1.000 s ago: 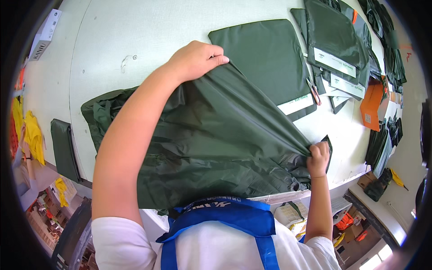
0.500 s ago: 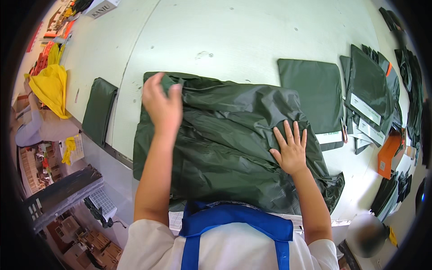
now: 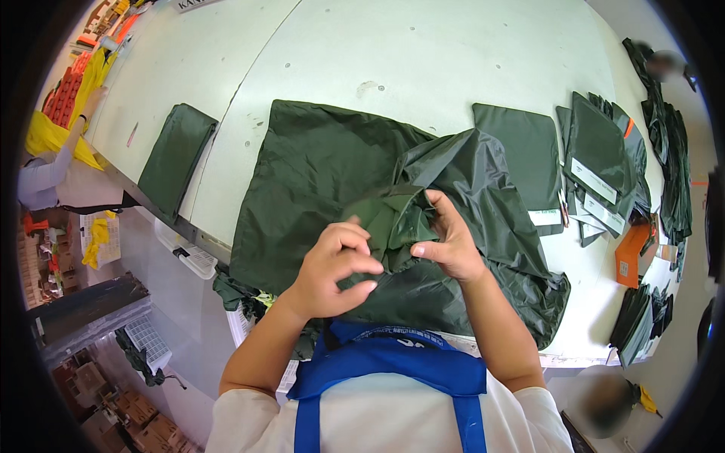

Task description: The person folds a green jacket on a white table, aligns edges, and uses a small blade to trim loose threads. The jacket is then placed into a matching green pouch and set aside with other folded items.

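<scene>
A large piece of dark green, slightly shiny fabric [image 3: 317, 166] lies spread on the table in front of me. Its far left part is smooth, while the right part is heaped in folds. Over its middle, my right hand [image 3: 451, 240] grips a lifted, gathered edge of the fabric between thumb and fingers, and a lighter green inner side shows there. My left hand [image 3: 332, 268] is just left of that lifted edge, fingers bent and apart from the thumb, with nothing visible between them.
A folded dark green bundle [image 3: 177, 162] lies at the table's left edge. Flat green packets [image 3: 521, 158] and a stack of labelled packets [image 3: 596, 147] are on the right, near an orange box [image 3: 628, 255]. A co-worker [image 3: 53, 177] handles yellow fabric at far left.
My left hand has come from the fabric's far left corner to its middle. My right hand, flat on the fabric before, now grips a lifted edge. The far left part lies smoother.
</scene>
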{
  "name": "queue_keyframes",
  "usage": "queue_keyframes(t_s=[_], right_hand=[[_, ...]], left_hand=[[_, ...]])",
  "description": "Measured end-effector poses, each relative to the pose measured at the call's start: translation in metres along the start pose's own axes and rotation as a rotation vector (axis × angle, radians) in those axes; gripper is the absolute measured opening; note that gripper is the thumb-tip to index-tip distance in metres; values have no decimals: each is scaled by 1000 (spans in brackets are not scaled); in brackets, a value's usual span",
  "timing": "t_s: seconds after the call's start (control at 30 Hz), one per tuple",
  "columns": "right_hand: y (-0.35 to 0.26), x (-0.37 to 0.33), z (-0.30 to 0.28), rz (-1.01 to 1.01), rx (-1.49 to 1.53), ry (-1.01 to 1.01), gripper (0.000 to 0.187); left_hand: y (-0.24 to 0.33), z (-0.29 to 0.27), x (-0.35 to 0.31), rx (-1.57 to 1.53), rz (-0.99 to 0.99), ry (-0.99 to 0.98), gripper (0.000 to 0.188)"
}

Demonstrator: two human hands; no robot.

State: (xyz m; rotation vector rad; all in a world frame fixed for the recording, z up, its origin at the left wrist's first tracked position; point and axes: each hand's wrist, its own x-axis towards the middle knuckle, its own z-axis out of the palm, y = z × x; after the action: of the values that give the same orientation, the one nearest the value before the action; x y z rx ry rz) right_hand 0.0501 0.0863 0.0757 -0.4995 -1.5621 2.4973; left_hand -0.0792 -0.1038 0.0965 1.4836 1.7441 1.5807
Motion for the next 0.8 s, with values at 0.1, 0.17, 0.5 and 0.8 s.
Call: queue_keyframes(t_s=[0.1,0.17,0.5,0.8], right_hand=[[-3,-18,1,93,1,-41,77],[-8,-29,11,147,-92,-46,86],[-24,-78,-5,-89,150,120,28],[-19,-60,-173,-217,-777,741,40]], left_hand=[[3,5,6,78,-175,63,44],[12,21,23,46,-267,89,46],[38,49,44,-712,-681,-110,11],[74,66,52,-678,-599,-135,27]])
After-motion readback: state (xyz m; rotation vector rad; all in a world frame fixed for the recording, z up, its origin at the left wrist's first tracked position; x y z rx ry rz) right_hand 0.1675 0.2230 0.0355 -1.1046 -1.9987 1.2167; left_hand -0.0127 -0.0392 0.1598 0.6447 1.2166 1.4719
